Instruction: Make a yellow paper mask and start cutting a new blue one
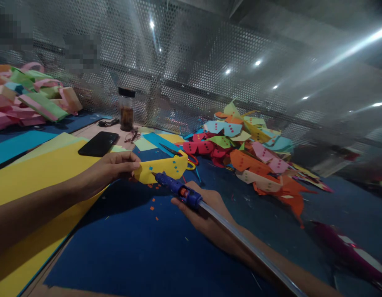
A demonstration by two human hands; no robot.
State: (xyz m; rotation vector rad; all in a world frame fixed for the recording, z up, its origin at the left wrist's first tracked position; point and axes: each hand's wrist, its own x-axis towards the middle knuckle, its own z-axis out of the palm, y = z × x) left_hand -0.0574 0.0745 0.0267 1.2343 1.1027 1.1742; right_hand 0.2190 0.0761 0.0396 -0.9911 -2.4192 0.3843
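My left hand [121,168] pinches the left end of a yellow paper cutout [161,167], folded and dotted with small blue squares. In my right hand [206,206] is a blue hot glue gun [180,190], its tip touching or just in front of the paper near one blue square. A long clear glue stick [240,239] runs out of the gun's back end. Small orange paper squares [152,208] lie below the cutout on the dark blue sheet [131,255]. Scissors with red and yellow handles [192,164] lie behind the cutout.
Yellow paper sheets [39,177] and a black phone [98,144] lie at left. A lidded jar [126,113] stands behind. Folded coloured paper pieces [249,152] heap at right, more paper shapes [39,99] at far left. A purple object [348,247] lies at lower right. Perforated metal [184,74] rises behind.
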